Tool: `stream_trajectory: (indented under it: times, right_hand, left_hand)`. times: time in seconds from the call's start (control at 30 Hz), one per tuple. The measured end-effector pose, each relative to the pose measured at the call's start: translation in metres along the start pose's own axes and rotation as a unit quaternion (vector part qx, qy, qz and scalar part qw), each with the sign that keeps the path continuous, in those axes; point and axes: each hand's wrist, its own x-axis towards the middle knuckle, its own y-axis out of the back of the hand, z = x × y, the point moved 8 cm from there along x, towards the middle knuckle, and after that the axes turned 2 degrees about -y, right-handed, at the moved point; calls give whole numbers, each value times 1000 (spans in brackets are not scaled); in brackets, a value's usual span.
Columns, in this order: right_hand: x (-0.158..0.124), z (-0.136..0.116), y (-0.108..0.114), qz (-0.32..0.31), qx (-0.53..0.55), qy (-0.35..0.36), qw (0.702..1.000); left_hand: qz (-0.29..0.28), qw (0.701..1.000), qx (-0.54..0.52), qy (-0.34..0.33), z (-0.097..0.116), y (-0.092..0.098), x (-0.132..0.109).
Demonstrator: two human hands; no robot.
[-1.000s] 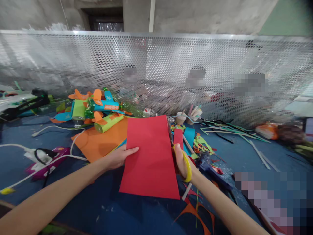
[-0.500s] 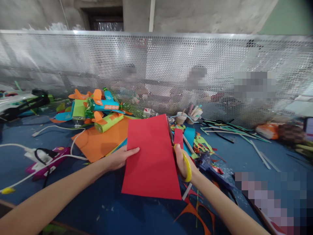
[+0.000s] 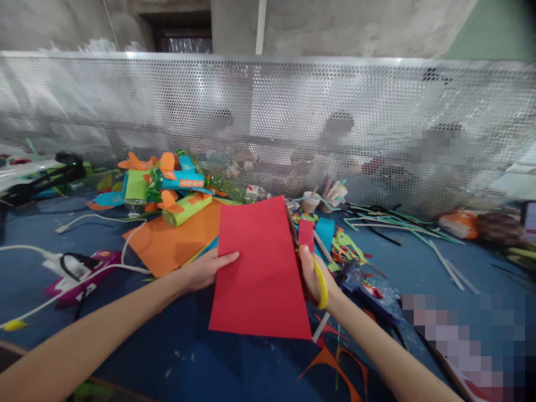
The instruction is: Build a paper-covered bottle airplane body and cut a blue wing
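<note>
A sheet of red paper (image 3: 262, 279) is held up over the blue table, tilted toward me. My left hand (image 3: 209, 268) pinches its left edge, thumb on the front and fingers behind. My right hand (image 3: 312, 276) is closed round yellow-handled scissors (image 3: 321, 287) at the sheet's right edge. The dark blades run up along that edge, partly hidden by the paper and the hand. Behind the sheet on the left lies orange paper (image 3: 171, 243). A small red strip (image 3: 306, 231) and a blue strip (image 3: 324, 231) show just beyond my right hand.
Bottle planes with coloured paper wings (image 3: 182, 180) lie at the back left. A purple power strip (image 3: 98, 273) with white cables is at left. On the right are a dark blue glue gun (image 3: 368, 296) and paper scraps (image 3: 347, 245). A perforated metal screen (image 3: 268, 111) bounds the back.
Almost nothing differs. The red sheet and both hands stay in nearly the same place, with only a very slight shift of the sheet.
</note>
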Motion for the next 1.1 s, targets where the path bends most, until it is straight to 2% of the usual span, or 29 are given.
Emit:
stream_trajectory:
  times: [0.17,0.33,0.53,0.9,1.1]
  right_hand:
    - [1,-3,0,-3,19,-10,1000]
    - [1,-14,7,16,-52,12,998]
    - [0,-19,5,3,-119,45,992]
    - [2,-25,10,-5,-129,73,989]
    - [2,-29,13,16,-151,86,985]
  left_hand:
    - [11,1000,0,1,2,0,-1]
    - [16,1000,0,-1,2,0,-1]
    - [7,1000,6,-3,1,0,0]
    - [-22,998,61,1,2,-4,-4]
    - [-8,998,63,3,5,-3,-5]
